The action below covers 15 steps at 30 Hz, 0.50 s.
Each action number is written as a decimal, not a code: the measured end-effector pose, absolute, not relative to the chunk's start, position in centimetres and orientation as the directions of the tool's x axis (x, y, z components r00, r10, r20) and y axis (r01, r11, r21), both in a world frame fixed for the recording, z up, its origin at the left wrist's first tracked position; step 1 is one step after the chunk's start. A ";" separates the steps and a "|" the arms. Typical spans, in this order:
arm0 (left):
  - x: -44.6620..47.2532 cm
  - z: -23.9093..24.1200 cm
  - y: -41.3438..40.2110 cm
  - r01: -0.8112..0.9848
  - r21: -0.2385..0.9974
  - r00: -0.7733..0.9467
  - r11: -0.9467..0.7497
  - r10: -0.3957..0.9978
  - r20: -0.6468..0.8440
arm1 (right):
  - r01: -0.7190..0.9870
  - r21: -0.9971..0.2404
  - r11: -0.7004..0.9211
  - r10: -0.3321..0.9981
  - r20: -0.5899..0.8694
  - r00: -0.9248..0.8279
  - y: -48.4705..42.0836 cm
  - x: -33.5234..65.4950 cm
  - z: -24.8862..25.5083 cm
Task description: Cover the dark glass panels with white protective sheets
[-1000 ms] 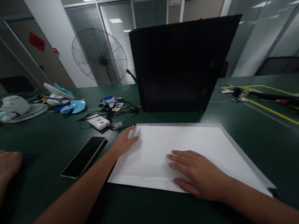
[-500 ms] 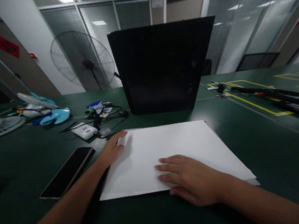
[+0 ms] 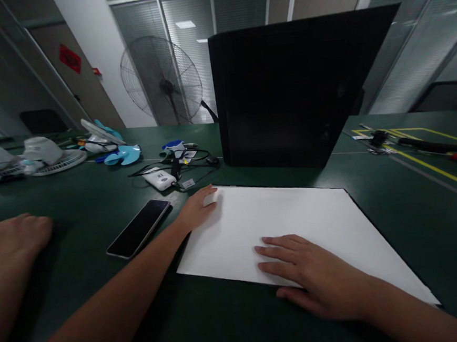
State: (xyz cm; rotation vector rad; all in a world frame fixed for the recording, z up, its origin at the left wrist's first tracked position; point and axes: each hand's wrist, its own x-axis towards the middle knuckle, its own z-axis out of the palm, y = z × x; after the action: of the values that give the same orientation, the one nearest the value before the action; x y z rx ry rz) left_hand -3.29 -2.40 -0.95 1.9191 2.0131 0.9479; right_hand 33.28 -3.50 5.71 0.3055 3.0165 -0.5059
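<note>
Head cam: nearest is the R hand, palm down, fingers slightly apart & clamped on nothing, fingertips on the white sheet by its near edge, thumb just off it. Sheet lies flat, centre of green table, w/ a thin dark edge showing along its R side. L hand is at the sheet's far L corner, thumb & forefinger apart over the edge; can't tell if other fingers go under, so grip unclear. Another person's hand, loosely fisted, rests on table far L. Btwn it & the L hand: dark-screened phone, face up. Beyond: white device beside tangled black cables; blue fan blade & white fan parts to the L. Big black panel stands behind the sheet, yellow tape to its R. Bkgd: caged fan, glass partitions w/ blinds.
</note>
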 end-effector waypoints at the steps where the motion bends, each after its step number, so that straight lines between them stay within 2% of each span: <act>1: -3.3 -0.9 -2.5 0.818 0.574 -0.133 -0.051 0.952 0.275 | 0.203 -0.309 0.929 0.181 -0.100 -0.978 -3.5 33.3 5.7; 15: -2.6 -0.3 -2.2 0.745 0.667 -0.173 -0.021 0.959 0.224 | 0.159 -0.394 0.905 0.179 0.015 -0.984 -2.8 33.9 5.4</act>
State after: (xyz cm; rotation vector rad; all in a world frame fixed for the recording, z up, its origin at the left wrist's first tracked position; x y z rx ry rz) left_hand -2.64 -2.24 -0.34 1.7894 1.9566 0.9963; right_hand 33.88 -2.82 5.38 0.2770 3.1164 -0.6376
